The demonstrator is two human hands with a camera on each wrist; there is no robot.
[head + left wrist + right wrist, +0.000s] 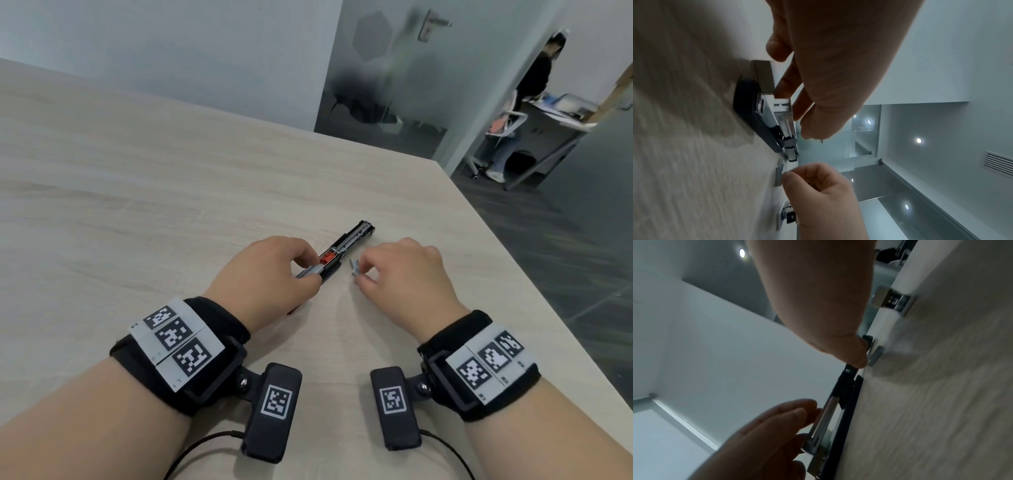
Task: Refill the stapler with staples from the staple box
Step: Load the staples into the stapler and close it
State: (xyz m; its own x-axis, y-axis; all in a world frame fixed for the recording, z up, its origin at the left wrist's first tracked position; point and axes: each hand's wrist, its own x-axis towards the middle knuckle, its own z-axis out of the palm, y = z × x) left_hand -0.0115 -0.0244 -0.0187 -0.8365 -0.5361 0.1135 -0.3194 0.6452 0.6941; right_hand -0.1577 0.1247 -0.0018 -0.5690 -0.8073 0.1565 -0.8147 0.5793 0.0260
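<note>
**Staple strip pinched, stapler open**

My left hand (pixel 274 274) grips the opened stapler (pixel 346 240) on the table (pixel 137 171). My right hand (pixel 404 274) pinches the staples (pixel 354 268) beside it. I judge them light and brittle, so I hold the strip's sides.

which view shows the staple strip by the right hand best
The left wrist view: the staple strip shows edge-on against the table at the right hand fingertips. The head view shows it small; the right wrist view shows it blurred.

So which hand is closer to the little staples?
Right. The right hand pinches the staples on the table; the left hand is beside them, holding the stapler.
</note>
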